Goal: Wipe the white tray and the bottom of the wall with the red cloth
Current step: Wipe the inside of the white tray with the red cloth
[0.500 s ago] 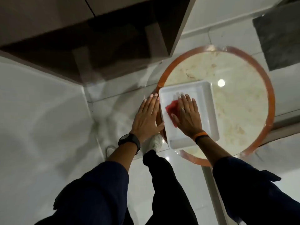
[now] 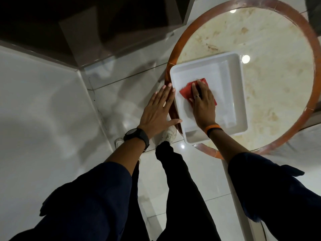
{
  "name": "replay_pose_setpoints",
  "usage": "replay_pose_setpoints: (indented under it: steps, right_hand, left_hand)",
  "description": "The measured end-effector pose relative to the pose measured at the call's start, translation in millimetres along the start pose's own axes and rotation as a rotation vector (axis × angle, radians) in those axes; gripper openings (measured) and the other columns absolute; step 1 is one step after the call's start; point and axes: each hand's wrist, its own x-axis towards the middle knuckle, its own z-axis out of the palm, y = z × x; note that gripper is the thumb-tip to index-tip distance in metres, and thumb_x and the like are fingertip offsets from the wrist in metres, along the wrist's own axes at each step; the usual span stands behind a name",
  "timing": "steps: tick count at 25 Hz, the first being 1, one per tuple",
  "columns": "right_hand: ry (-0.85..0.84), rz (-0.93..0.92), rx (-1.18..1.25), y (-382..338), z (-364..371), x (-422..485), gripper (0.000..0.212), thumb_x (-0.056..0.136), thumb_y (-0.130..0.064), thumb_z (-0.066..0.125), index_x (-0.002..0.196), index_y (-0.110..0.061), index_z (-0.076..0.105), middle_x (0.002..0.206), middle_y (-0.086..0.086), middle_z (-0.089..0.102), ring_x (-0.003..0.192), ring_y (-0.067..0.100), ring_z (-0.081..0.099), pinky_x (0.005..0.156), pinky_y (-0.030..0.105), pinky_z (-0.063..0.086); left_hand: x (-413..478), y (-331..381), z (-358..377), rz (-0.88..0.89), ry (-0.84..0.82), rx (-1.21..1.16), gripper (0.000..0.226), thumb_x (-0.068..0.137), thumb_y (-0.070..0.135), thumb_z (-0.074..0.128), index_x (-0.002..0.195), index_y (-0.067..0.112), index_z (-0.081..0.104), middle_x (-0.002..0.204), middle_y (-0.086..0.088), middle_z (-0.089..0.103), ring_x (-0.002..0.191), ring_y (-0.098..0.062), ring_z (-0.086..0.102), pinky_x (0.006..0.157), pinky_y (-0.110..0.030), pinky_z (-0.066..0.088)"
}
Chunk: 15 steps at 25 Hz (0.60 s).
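Note:
A white square tray (image 2: 232, 66) lies on the left side of a round marble table (image 2: 278, 49) with an orange-brown rim. Inside the tray, my right hand (image 2: 203, 105) presses flat on a red cloth (image 2: 186, 92), which sticks out past my fingers to the left and at the top. My left hand (image 2: 158, 112) lies flat with fingers together against the tray's left outer wall, over the table's rim. The white wall (image 2: 43, 105) fills the left, meeting the floor near a dark cabinet.
A dark brown cabinet (image 2: 69, 23) stands at the top left. Glossy white floor tiles (image 2: 130, 94) lie between the wall and the table. My dark trouser legs and a white shoe (image 2: 167, 134) are below the tray.
My right hand with the red cloth has slid toward the middle of the tray. The left hand stays at the tray's left side. The view has shifted closer.

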Motion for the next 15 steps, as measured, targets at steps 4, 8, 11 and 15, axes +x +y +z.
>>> replay_pose_setpoints:
  steps: [4,8,11,15]
  right_hand:
    - [0.083,0.33,0.45,-22.3,-23.1,9.1,0.04,0.103,-0.049,0.042,0.135,-0.028,0.054,0.133,-0.005,0.059,0.117,0.009,0.055,0.112,0.044,0.049]
    - [0.203,0.407,0.584,-63.7,-42.2,-0.5,0.026,0.102,-0.052,0.049,0.122,-0.038,0.058,0.12,-0.017,0.062,0.113,0.007,0.058,0.105,0.045,0.053]
    - [0.322,0.311,0.597,-96.9,-35.2,-25.3,0.026,0.102,-0.036,0.057,0.127,-0.037,0.058,0.127,-0.015,0.059,0.119,0.008,0.059,0.105,0.03,0.052]
    - [0.25,0.094,0.54,-162.7,49.5,-61.3,0.041,0.096,-0.015,0.063,0.136,-0.022,0.059,0.138,-0.007,0.054,0.126,0.014,0.057,0.11,0.019,0.045]
  left_hand:
    - [-2.0,1.1,-4.6,-0.017,0.016,-0.036,0.114,0.084,0.086,0.034,0.164,0.008,0.016,0.171,-0.013,0.008,0.16,-0.03,0.011,0.128,-0.044,0.011]
    - [-18.9,-13.4,-7.7,-0.037,0.065,-0.061,0.114,0.083,0.085,0.039,0.163,0.007,0.02,0.17,-0.013,0.013,0.159,-0.029,0.016,0.128,-0.044,0.015]
    - [-48.8,-42.4,5.1,-0.075,0.054,-0.073,0.114,0.084,0.084,0.039,0.163,0.004,0.02,0.17,-0.014,0.011,0.159,-0.03,0.014,0.127,-0.045,0.016]
    - [-112.0,-113.8,57.9,-0.168,-0.099,-0.048,0.114,0.086,0.082,0.039,0.163,0.001,0.014,0.171,-0.014,0.004,0.16,-0.029,0.008,0.128,-0.044,0.011]
